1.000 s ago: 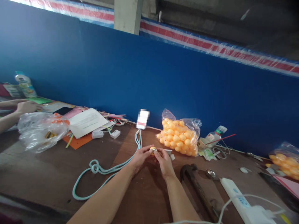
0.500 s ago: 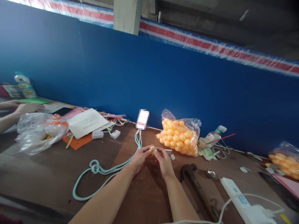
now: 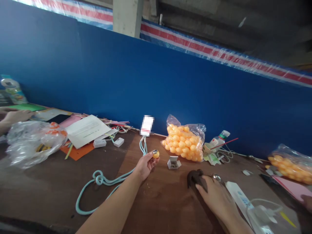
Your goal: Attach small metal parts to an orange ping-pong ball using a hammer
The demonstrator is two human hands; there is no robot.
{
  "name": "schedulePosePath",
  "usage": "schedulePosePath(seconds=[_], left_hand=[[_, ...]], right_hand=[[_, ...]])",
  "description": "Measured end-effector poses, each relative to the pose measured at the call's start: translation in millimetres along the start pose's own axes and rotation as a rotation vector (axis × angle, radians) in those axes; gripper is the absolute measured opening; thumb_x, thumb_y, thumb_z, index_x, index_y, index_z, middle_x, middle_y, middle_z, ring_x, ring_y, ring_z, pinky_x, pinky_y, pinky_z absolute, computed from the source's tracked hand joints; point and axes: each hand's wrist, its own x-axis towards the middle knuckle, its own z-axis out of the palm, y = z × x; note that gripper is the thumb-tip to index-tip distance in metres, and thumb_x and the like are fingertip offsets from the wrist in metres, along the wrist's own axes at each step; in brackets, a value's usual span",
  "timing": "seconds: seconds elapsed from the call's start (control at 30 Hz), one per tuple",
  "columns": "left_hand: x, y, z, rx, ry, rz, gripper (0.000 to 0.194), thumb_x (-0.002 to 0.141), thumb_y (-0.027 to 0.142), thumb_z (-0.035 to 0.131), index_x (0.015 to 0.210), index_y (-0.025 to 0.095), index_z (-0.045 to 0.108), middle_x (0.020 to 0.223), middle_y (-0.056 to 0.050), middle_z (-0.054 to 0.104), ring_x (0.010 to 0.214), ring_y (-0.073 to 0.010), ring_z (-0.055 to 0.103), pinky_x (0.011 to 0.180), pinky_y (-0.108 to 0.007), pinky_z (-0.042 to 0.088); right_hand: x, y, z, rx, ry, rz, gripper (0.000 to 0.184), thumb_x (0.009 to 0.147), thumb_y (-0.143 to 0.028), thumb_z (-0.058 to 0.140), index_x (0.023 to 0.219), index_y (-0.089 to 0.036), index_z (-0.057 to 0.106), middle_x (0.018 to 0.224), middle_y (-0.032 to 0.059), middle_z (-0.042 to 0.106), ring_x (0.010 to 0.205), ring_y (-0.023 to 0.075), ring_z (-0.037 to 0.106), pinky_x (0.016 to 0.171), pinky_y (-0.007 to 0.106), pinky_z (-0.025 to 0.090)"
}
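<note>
My left hand [image 3: 144, 166] pinches a small orange ball [image 3: 156, 155] between thumb and fingers, above the wooden table. A shiny silver piece [image 3: 155, 151] sits on top of the ball. My right hand [image 3: 215, 193] is closed over a claw hammer [image 3: 195, 177] that lies on the table, gripping it just below the dark head. Most of the hammer's handle is hidden under the hand and forearm. Between my hands stands a small open white box [image 3: 173, 163] with tiny metal pieces inside.
A clear bag of orange balls [image 3: 185, 143] stands behind the box. Near the hammer are a silver ball [image 3: 216, 177] and a power strip [image 3: 240, 196]. A blue cord [image 3: 80, 198] lies left. Another person's hand [image 3: 18, 115] shows beyond a plastic bag [image 3: 31, 143].
My right hand has left the ball and moved right onto the hammer. My left hand keeps the ball, slightly further left. The small box now shows fully.
</note>
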Motion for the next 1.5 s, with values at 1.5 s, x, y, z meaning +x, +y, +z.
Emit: schedulePosePath(seconds=[1.5], left_hand=[[-0.1, -3.0, 2.6, 0.162, -0.079, 0.062, 0.029, 0.062, 0.021, 0.078, 0.087, 0.012, 0.066, 0.088, -0.007, 0.067, 0.073, -0.0118, 0.062, 0.07, -0.023, 0.048]], right_hand=[[-44.4, -111.8, 19.5, 0.852, -0.035, -0.017, 0.026, 0.089, -0.041, 0.034, 0.079, -0.021, 0.048, 0.058, -0.0004, 0.054, 0.055, 0.0161, 0.055, 0.048, 0.024, 0.042]])
